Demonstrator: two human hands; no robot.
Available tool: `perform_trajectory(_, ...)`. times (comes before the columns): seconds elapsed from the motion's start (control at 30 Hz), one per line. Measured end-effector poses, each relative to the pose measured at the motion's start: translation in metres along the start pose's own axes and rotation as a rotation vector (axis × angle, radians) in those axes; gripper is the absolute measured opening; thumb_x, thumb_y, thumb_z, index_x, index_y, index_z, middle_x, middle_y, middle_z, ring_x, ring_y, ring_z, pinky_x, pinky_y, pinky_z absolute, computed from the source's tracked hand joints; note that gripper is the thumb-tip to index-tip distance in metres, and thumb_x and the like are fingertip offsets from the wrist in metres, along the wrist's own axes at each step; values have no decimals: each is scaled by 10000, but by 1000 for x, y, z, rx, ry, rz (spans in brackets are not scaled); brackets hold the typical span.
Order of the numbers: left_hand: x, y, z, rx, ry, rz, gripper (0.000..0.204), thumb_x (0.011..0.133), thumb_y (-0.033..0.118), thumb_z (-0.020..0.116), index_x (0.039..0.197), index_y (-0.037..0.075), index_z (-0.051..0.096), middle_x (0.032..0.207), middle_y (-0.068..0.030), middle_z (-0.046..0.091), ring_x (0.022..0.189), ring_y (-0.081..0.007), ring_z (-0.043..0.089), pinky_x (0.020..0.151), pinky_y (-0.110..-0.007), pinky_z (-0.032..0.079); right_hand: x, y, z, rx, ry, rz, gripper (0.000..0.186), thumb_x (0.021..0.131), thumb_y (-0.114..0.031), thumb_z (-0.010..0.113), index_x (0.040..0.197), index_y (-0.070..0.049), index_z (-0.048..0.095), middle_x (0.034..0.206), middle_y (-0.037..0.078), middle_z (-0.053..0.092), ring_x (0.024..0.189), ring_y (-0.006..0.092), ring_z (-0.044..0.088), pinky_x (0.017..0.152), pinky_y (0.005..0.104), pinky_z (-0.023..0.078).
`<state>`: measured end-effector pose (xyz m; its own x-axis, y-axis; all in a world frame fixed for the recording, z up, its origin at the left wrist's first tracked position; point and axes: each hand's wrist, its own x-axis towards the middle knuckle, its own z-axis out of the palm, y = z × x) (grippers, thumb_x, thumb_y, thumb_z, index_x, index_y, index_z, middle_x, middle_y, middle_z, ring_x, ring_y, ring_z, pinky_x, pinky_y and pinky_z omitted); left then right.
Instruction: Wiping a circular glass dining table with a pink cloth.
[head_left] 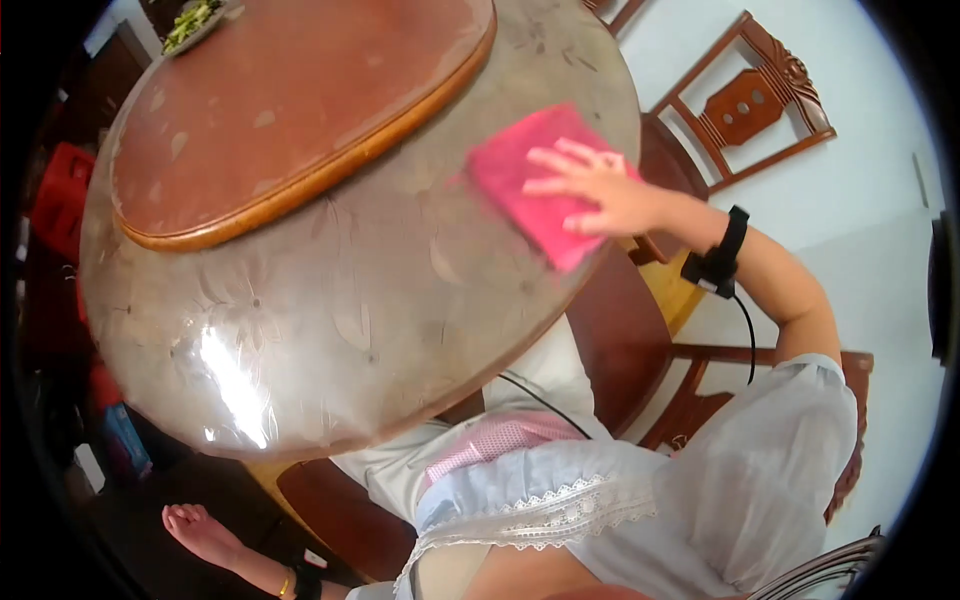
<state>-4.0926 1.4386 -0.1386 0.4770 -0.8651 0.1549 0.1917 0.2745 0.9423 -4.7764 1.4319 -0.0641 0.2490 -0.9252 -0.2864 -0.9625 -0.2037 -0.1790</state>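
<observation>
A bright pink cloth (pixel 510 175) lies spread on the round dining table (pixel 340 300), close to its right edge. My right hand (pixel 595 190) rests flat on top of the cloth, fingers spread apart, pressing it against the tabletop. Part of the cloth is hidden beneath the palm. Away from the table, low at the left, hangs my left hand (pixel 200 535). Its fingers are curled in, and nothing shows in them. Clear, floral-patterned covering on the table catches a bright patch of light near the front left.
A raised brown turntable (pixel 300 120) takes up the table's far side, with a plate of green food (pixel 190 25) beyond it. Carved wooden chairs (pixel 745 105) stand at the right and around me. Red items (pixel 62 200) are at the far left.
</observation>
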Motion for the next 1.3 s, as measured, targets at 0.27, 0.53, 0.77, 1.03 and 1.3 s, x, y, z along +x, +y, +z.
perform_trajectory(0.27,-45,8,42,154,93,-17,216,926,169,435,1100,51,488,847,-7,491,622,-85,417,547,-203,339,75,135,-31,15,205,411,555,830,-519,465,1343,-355,332,1489,16,143,1330,408,99,987,614,128)
perform_trajectory(0.53,-56,7,54,282,190,-33,267,939,178,409,1168,56,467,890,7,502,657,-69,426,597,-185,355,55,117,-37,-80,4,-218,544,762,-389,568,1283,-301,440,1467,47,198,1339,357,127,1025,525,87)
perform_trajectory(0.77,-82,10,116,293,189,-54,233,926,161,439,1133,61,477,886,7,517,639,-49,432,546,-166,342,147,255,-86,-43,111,318,584,828,-612,405,1357,-401,274,1496,11,99,1352,354,109,1004,605,118)
perform_trajectory(1.03,-105,25,124,196,143,-24,206,927,135,440,1113,58,484,886,-2,504,640,-70,432,562,-184,369,112,260,-54,18,88,375,598,841,-629,367,1378,-408,219,1497,26,80,1356,361,77,1016,579,143)
perform_trajectory(1.3,-128,32,158,135,-132,31,186,912,123,446,1072,38,490,848,-40,514,623,-114,427,563,-210,365,28,135,-6,-103,179,-138,502,871,-476,441,1348,-356,342,1489,37,127,1351,369,95,1018,591,98)
